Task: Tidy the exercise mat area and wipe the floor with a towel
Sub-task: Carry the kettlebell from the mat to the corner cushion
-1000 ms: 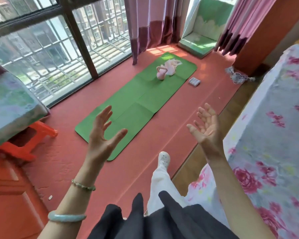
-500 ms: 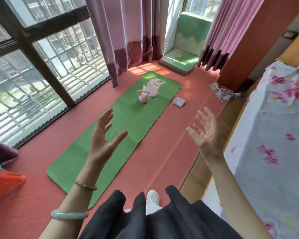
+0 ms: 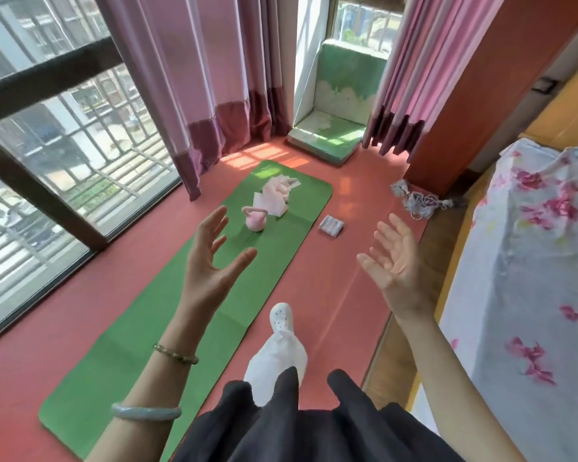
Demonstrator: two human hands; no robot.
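Both hands raised, fingers spread, empty: left hand, right hand. Green mat runs lengthwise away, beneath the left. Far end: pink kettlebell, crumpled pink cloth, possibly the towel; left hand nearer.

Holding up left hand and right hand, palms facing inward, fingers spread and loose, gripping nothing. Looking down on green exercise mat laid flat on red floor, with pink kettlebell upright on its far half and crumpled pale pink towel just behind it, also on the mat. Stepping with white shoe just beside mat's right edge; small folded striped cloth on floor right of mat, floral bedsheet at far right.
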